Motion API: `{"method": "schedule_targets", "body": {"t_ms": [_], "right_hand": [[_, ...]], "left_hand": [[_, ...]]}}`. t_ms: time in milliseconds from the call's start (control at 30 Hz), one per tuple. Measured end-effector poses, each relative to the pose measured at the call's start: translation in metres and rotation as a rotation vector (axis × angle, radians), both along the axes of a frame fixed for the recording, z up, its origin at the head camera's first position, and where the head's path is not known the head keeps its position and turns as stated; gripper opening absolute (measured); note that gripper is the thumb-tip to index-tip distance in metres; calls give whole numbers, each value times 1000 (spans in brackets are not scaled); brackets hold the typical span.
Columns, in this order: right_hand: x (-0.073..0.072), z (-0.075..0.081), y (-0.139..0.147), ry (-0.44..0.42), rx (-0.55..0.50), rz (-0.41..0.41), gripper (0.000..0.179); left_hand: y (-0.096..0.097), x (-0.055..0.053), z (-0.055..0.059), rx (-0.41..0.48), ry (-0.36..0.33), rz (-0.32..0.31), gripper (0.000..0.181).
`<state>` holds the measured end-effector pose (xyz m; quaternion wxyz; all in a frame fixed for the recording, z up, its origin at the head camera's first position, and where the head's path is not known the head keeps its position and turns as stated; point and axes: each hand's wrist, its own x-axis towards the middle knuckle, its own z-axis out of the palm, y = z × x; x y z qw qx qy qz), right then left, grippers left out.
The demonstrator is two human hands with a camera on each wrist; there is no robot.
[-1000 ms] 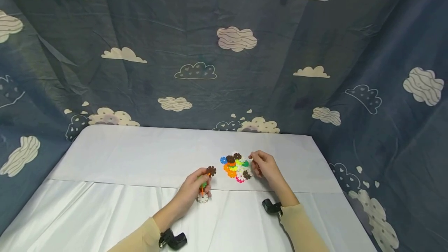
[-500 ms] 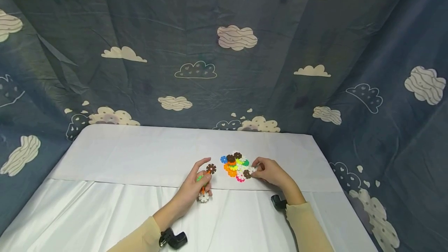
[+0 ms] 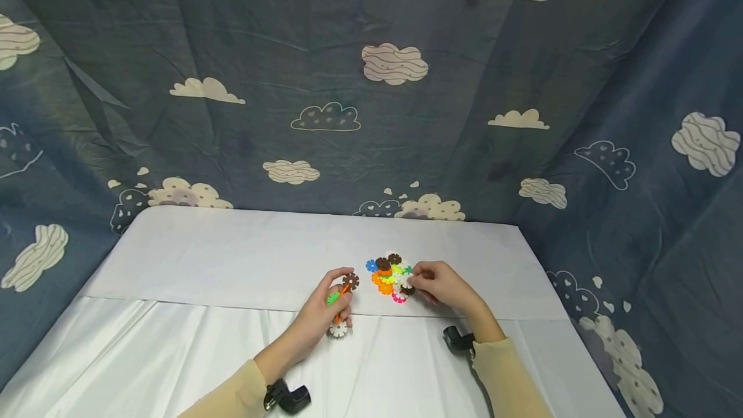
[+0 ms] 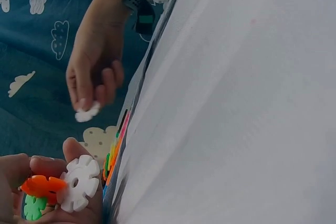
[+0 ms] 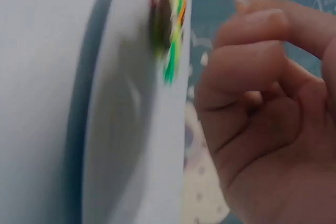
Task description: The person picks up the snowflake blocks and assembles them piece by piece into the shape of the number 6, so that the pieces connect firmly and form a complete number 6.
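Observation:
My left hand (image 3: 318,316) grips a small chain of joined plastic snowflake discs. A brown disc (image 3: 351,281) is at its far end and a white disc (image 4: 80,183) at its near end, with an orange disc (image 4: 43,187) and a green disc (image 4: 34,207) between. Between thumb and fingertips, my right hand (image 3: 448,288) pinches another white disc (image 4: 87,113), which shows raised off the table in the left wrist view. That hand is at the right side of a pile of loose snowflake discs (image 3: 384,279), overlapping its edge in the head view.
The loose discs are brown, blue, orange, yellow, green, white and pink, heaped on the white-covered table (image 3: 232,257). A dark curtain (image 3: 261,134) with printed clouds stands behind and at both sides. Each wrist wears a black camera (image 3: 287,397).
My right hand came down to the pile's right side, took a white disc and shifted slightly left with it. My left index finger straightened away from the chain, then came back near the brown disc.

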<state>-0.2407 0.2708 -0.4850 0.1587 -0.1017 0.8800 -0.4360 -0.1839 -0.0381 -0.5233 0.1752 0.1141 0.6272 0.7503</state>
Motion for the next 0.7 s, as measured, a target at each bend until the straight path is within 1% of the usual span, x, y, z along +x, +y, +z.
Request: {"method": "schedule_targets", "body": {"t_ms": [167, 267, 433, 500, 567, 700], "right_hand": [[10, 9, -27, -18, -133, -8, 19], [17, 13, -43, 3, -176, -17, 20], [24, 13, -60, 69, -224, -31, 17], [26, 12, -65, 124, -198, -38, 14], [29, 11, -69, 196, -159, -32, 12], [33, 13, -76, 359, -56, 18, 6]], "left_hand": [[0, 0, 0, 5, -8, -4, 53], [0, 0, -1, 9, -11, -14, 53], [0, 1, -2, 3, 0, -31, 53], [0, 1, -3, 1, 1, -35, 54], [0, 1, -3, 3, 3, -42, 54], [-1, 0, -4, 5, 12, -49, 54]]}}
